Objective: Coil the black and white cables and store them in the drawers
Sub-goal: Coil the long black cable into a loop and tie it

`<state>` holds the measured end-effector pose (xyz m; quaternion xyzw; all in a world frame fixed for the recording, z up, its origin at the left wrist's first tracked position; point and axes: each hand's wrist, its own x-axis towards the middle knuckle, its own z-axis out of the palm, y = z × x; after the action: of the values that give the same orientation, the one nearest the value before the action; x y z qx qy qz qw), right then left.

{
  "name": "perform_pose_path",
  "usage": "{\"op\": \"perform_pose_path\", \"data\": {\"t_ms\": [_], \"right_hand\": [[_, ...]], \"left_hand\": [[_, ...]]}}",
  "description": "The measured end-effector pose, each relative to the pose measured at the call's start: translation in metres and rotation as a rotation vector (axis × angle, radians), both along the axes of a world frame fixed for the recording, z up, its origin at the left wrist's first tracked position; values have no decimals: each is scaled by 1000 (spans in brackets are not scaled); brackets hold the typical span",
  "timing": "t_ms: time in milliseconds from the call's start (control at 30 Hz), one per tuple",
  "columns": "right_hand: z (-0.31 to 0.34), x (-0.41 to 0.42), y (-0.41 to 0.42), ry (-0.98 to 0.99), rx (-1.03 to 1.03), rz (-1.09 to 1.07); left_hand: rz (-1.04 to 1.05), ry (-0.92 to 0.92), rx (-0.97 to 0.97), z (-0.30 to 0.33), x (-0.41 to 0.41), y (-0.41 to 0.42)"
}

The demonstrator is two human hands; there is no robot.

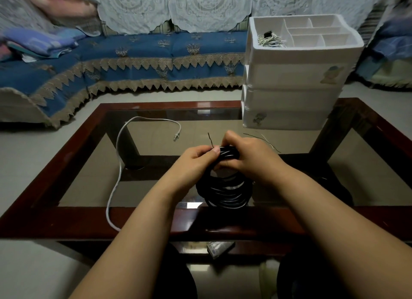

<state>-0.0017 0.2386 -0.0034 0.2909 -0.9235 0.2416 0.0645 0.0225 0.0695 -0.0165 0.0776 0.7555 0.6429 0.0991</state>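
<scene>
A coiled black cable hangs above the near edge of the glass table, held at its top by both hands. My left hand pinches a thin dark twist tie against the coil's top. Around the same spot of the coil, my right hand is closed. A white cable lies uncoiled on the glass to the left, its plug end near the middle. At the table's back right stands a white drawer unit, whose open top tray holds a bundled light cable.
Two more thin ties lie on the glass just right of my hands. The table has a dark red wooden frame. A blue-covered sofa runs along the back. A small packet sits on the shelf under the table.
</scene>
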Motion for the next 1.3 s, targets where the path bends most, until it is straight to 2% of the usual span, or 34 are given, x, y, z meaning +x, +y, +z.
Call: {"op": "perform_pose_path", "data": {"t_ms": [134, 300, 434, 701, 935, 1102, 1302], "right_hand": [[-1, -1, 2, 43, 6, -4], [-9, -1, 2, 279, 20, 34], [-10, 0, 0, 317, 4, 29], [-6, -1, 6, 273, 7, 128], [-12, -8, 9, 441, 61, 162], [-18, -12, 12, 460, 99, 212], [-20, -12, 14, 515, 144, 258]], "left_hand": [[120, 88, -59, -5, -2, 14], [205, 35, 47, -6, -1, 17], [261, -69, 178, -6, -2, 16], [217, -120, 224, -2, 1, 10], [224, -213, 188, -3, -6, 6], [253, -181, 203, -3, -9, 4], [220, -250, 155, -2, -7, 4]]}}
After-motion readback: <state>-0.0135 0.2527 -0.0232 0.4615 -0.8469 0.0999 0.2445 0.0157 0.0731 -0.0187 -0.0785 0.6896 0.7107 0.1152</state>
